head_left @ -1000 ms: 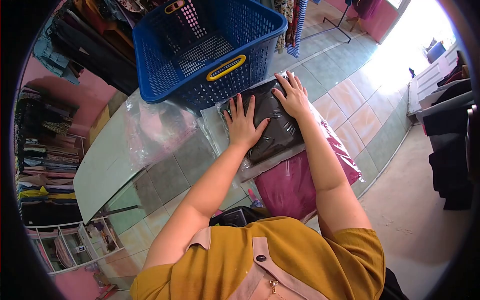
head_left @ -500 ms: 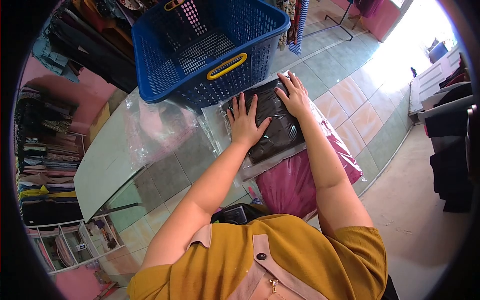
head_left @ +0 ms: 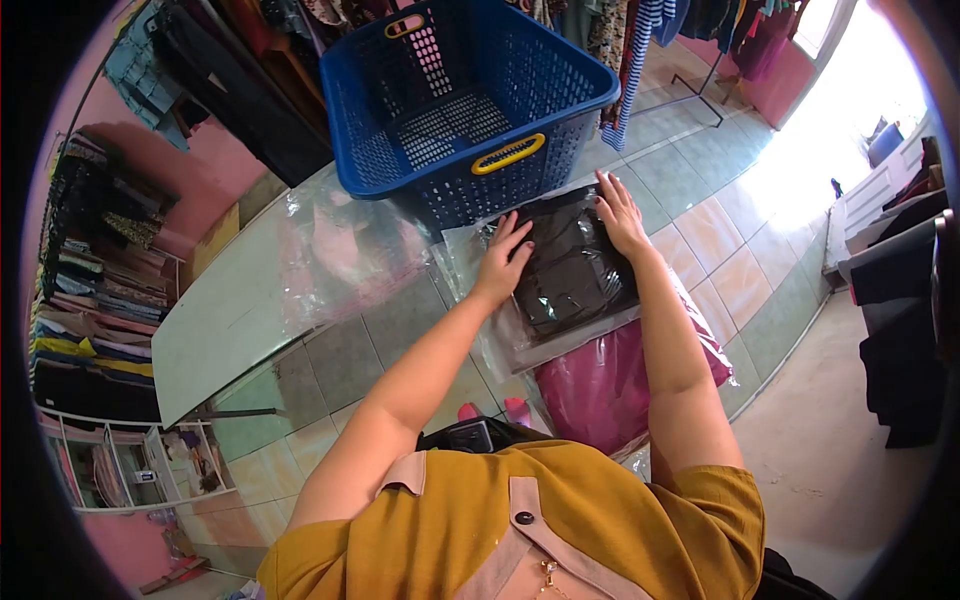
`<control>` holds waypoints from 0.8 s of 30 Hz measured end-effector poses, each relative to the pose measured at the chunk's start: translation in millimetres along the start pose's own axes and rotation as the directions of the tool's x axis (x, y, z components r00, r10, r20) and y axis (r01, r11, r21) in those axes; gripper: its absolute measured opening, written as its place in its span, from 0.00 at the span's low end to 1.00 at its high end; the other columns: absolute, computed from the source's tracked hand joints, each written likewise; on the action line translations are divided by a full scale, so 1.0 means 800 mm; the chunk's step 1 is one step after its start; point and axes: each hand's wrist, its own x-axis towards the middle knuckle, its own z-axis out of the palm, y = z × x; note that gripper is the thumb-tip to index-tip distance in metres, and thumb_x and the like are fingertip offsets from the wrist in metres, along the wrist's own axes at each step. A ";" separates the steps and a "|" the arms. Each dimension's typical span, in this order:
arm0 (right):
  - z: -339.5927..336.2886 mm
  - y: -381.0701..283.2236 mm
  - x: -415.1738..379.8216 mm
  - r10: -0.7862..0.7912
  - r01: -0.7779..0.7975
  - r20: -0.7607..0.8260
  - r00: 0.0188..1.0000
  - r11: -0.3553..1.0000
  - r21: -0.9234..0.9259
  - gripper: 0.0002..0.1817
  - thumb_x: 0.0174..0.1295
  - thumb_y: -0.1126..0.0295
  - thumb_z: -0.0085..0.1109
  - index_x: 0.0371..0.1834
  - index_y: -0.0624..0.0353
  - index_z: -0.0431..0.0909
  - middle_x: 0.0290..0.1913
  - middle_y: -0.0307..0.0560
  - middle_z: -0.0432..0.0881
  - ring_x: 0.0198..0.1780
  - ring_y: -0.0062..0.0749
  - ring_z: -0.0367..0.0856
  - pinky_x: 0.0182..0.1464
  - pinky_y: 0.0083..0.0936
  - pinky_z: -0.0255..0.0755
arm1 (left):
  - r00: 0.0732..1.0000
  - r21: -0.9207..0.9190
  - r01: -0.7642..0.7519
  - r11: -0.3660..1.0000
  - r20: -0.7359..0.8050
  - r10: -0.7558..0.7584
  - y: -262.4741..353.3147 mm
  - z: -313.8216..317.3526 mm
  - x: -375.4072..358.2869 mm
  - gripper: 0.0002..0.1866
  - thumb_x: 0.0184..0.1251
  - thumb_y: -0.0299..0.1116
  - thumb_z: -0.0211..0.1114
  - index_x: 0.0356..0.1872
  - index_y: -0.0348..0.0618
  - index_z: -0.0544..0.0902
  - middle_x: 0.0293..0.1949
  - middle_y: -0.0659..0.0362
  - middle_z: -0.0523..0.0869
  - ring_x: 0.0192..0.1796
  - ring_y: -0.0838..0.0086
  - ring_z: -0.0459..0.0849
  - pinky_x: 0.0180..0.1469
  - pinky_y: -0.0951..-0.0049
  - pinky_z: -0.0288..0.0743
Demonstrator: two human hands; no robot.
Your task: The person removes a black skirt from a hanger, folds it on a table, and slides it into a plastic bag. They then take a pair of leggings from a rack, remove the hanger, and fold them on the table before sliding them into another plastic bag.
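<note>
A dark folded garment in a clear plastic bag [head_left: 570, 275] lies in front of me, on top of a magenta garment in plastic [head_left: 600, 390]. My left hand [head_left: 502, 262] rests on the bag's left side, its fingers somewhat apart. On the bag's upper right edge lies my right hand [head_left: 622, 215], fingers stretched out and the thumb spread. Neither hand is closed round anything. Left of the bag, crumpled clear plastic bags [head_left: 350, 250] lie on a pale board [head_left: 220, 310].
A blue basket with yellow handles [head_left: 470, 110] stands just beyond the bag. Clothes hang on racks [head_left: 240, 90] behind it, and folded clothes fill shelves [head_left: 90, 330] at the left. More dark clothes [head_left: 900, 330] hang at the right.
Both hands have moved apart toward the dark bag's sides, uncovering its middle. The view has shifted, so the basket and bags appear farther right.
</note>
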 end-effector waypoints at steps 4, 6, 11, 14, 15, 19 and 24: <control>-0.022 -0.017 -0.001 0.052 -0.068 -0.160 0.986 0.993 -0.097 0.30 0.64 0.49 0.45 0.71 0.34 0.56 0.73 0.47 0.53 0.74 0.52 0.45 0.70 0.52 0.38 | 0.990 -0.140 0.023 0.990 -0.138 -0.042 -0.004 -0.080 -0.068 0.16 0.67 0.29 0.55 0.53 0.43 0.79 0.63 0.50 0.72 0.67 0.63 0.66 0.67 0.69 0.58; -0.040 -0.033 -0.010 -0.095 -0.010 -0.414 0.905 0.970 -0.245 0.29 0.62 0.56 0.53 0.68 0.41 0.61 0.70 0.49 0.59 0.72 0.53 0.49 0.70 0.48 0.40 | 0.977 -0.193 0.149 0.970 -0.120 -0.175 -0.040 -0.124 -0.131 0.15 0.68 0.29 0.54 0.53 0.40 0.79 0.57 0.51 0.78 0.60 0.67 0.74 0.62 0.71 0.64; -0.053 -0.110 -0.073 0.084 0.025 -0.563 0.822 0.983 0.182 0.19 0.58 0.72 0.55 0.55 0.59 0.75 0.53 0.50 0.79 0.57 0.42 0.74 0.61 0.31 0.62 | 0.803 0.128 0.596 0.793 -0.109 -0.586 -0.164 -0.227 -0.366 0.18 0.68 0.31 0.54 0.56 0.35 0.75 0.51 0.51 0.82 0.53 0.71 0.79 0.57 0.73 0.69; -0.015 -0.145 -0.100 0.060 0.028 -0.453 0.889 0.982 0.185 0.13 0.58 0.76 0.53 0.47 0.62 0.78 0.46 0.49 0.81 0.51 0.35 0.77 0.55 0.27 0.67 | 0.562 0.560 0.714 0.421 -0.099 -0.821 -0.240 -0.270 -0.562 0.25 0.63 0.46 0.55 0.56 0.41 0.75 0.52 0.46 0.80 0.55 0.54 0.78 0.58 0.60 0.70; 0.000 -0.165 -0.105 0.056 0.045 -0.414 0.909 0.972 0.230 0.12 0.58 0.77 0.52 0.44 0.63 0.79 0.45 0.48 0.81 0.49 0.33 0.78 0.53 0.26 0.68 | 0.530 0.600 0.702 0.384 -0.079 -0.844 -0.259 -0.281 -0.633 0.26 0.61 0.49 0.55 0.54 0.41 0.77 0.50 0.46 0.81 0.54 0.53 0.78 0.58 0.60 0.70; 0.053 -0.259 -0.101 -0.115 0.185 -0.270 0.956 0.950 0.251 0.07 0.58 0.80 0.51 0.36 0.66 0.80 0.30 0.41 0.82 0.34 0.20 0.78 0.40 0.17 0.70 | 0.577 0.357 0.776 0.519 -0.072 -0.813 -0.283 -0.335 -0.780 0.21 0.61 0.46 0.57 0.45 0.39 0.82 0.45 0.43 0.82 0.52 0.52 0.79 0.54 0.60 0.73; 0.135 -0.380 -0.057 -0.221 0.285 -0.201 0.954 0.876 0.390 0.07 0.59 0.79 0.53 0.38 0.67 0.80 0.31 0.43 0.83 0.33 0.18 0.78 0.38 0.16 0.70 | 0.429 0.289 0.887 0.361 -0.223 -0.875 -0.268 -0.368 -0.844 0.18 0.61 0.42 0.59 0.43 0.37 0.82 0.41 0.42 0.83 0.49 0.50 0.80 0.51 0.58 0.73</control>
